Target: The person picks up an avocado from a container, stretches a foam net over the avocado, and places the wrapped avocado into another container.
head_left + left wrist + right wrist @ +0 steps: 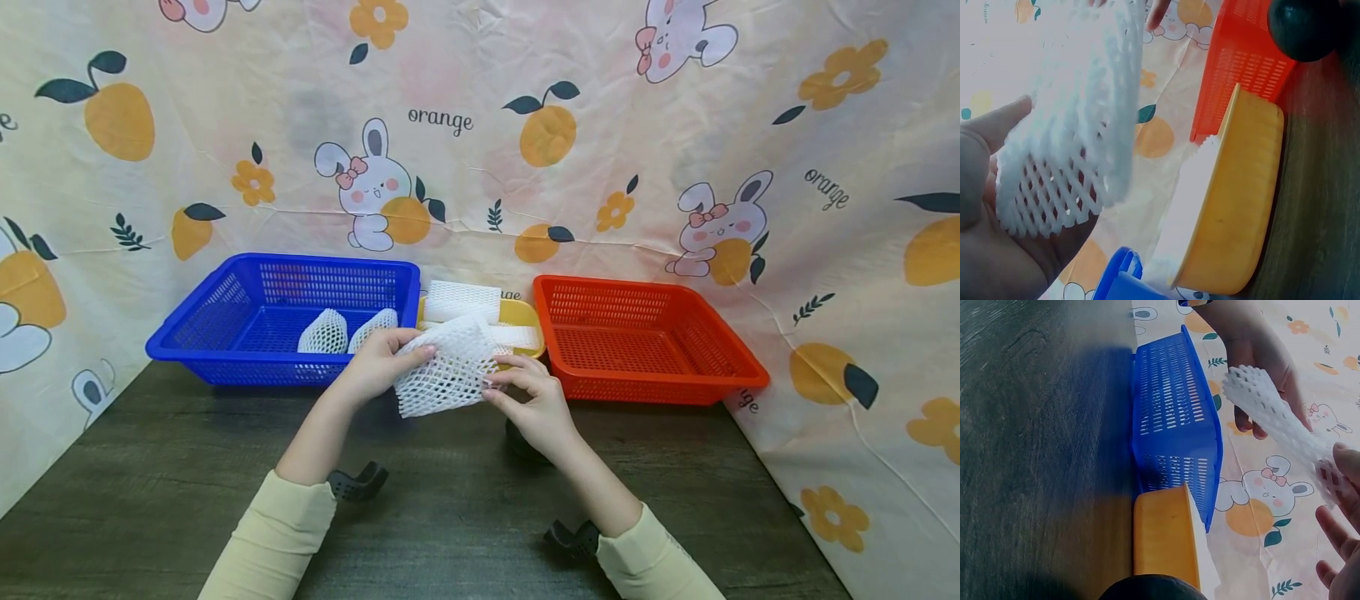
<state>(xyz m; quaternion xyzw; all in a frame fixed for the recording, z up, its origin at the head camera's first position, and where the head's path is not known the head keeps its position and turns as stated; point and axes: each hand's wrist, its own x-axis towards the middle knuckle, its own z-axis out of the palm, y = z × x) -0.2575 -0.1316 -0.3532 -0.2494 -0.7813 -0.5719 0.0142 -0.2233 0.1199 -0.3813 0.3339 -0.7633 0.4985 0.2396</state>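
Over the table a white foam fruit net sleeve (442, 379) is stretched flat between both hands. My left hand (382, 367) grips its left side, thumb in front and fingers behind, as the left wrist view shows. At the sleeve's right end my right hand (534, 407) pinches the edge between thumb and fingertips. Seen from the right wrist, the sleeve (1266, 403) looks like a flattened tube with nothing visible inside. A dark round fruit-like object (1305, 28) sits on the table below the right hand, mostly hidden by it in the head view.
Behind the hands stands a yellow bin (1235, 206) with more white foam nets (463, 300). To its left is a blue basket (255, 371) holding two net-wrapped pieces (324, 333). A red basket (645, 385) stands at the right. A printed cloth hangs behind.
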